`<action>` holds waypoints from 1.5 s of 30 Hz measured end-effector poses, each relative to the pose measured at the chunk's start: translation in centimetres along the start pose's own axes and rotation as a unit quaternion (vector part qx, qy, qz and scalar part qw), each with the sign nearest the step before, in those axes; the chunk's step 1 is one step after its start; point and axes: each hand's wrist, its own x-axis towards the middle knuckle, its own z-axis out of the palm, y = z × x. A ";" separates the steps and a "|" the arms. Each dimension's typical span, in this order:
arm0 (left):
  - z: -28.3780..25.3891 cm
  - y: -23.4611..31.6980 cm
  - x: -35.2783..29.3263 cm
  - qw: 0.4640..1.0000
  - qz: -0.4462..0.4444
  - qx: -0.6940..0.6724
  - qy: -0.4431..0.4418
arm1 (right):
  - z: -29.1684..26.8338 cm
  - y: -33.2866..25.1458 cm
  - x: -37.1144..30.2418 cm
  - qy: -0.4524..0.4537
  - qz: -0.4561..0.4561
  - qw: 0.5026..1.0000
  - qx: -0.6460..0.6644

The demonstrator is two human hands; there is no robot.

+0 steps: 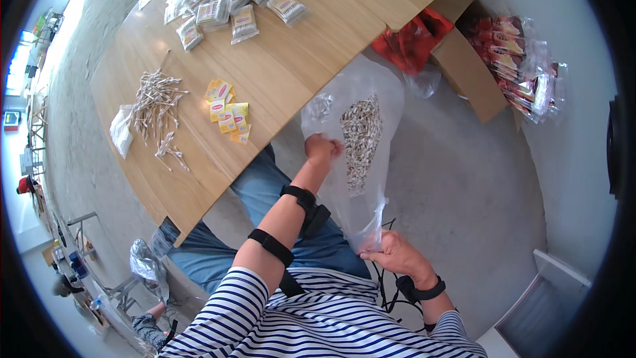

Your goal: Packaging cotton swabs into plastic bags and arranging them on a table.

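Note:
A large clear plastic bag [371, 215] hangs beside the table's right edge, with a dense heap of cotton swabs [361, 146] inside. My right hand [397, 255] pinches the bag's gathered near edge. At the bag's left side is my left hand [322, 148], its fingers curled over the bag and a little blurred; what lies between them is hidden. On the table, left of my left hand, lie several small yellow-and-white paper cards [227, 111]. Farther left is a loose pile of cotton swabs [158, 103] with a small white plastic bag [121, 131] next to it.
Filled cotton swab packs [244, 24] crowd the far end of the wooden table [291, 59]. Beyond the hanging bag stands an open cardboard box [470, 73] with red plastic and printed packaging. Black cables [391, 292] lie on the floor by my right wrist. Another person's arm [156, 311] shows at lower left.

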 end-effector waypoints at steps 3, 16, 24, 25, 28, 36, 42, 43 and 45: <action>0.2 2.6 -1.3 0.993 -0.086 -0.071 -0.030 | -0.7 4.8 -0.4 -0.061 0.107 0.992 -0.037; -1.1 8.5 -10.0 0.959 -0.060 0.226 -0.158 | -6.7 3.6 18.8 0.280 -0.221 0.782 -0.511; -2.1 10.6 -13.8 0.622 0.303 0.721 -0.047 | -7.4 5.4 26.8 0.084 0.005 0.951 -0.298; -2.2 9.8 -13.8 0.622 0.302 0.721 -0.047 | -7.3 5.3 27.2 0.060 0.006 0.962 -0.265; 1.1 7.9 -15.6 0.575 0.477 0.661 -0.071 | -6.1 3.8 28.3 0.010 0.047 0.948 -0.313; -0.2 3.3 -8.3 0.726 0.492 0.480 0.010 | -5.6 1.6 27.3 0.058 0.006 0.989 -0.137; -2.4 5.9 -7.4 0.965 0.127 0.227 -0.022 | -5.4 1.7 23.9 0.105 -0.034 0.994 -0.012; -1.9 6.5 -8.2 0.968 0.090 0.234 -0.029 | -5.7 1.5 22.7 0.190 -0.108 0.971 -0.097; -2.7 6.7 -7.8 0.977 0.053 0.187 -0.086 | -5.5 1.6 20.9 0.269 -0.184 0.928 -0.181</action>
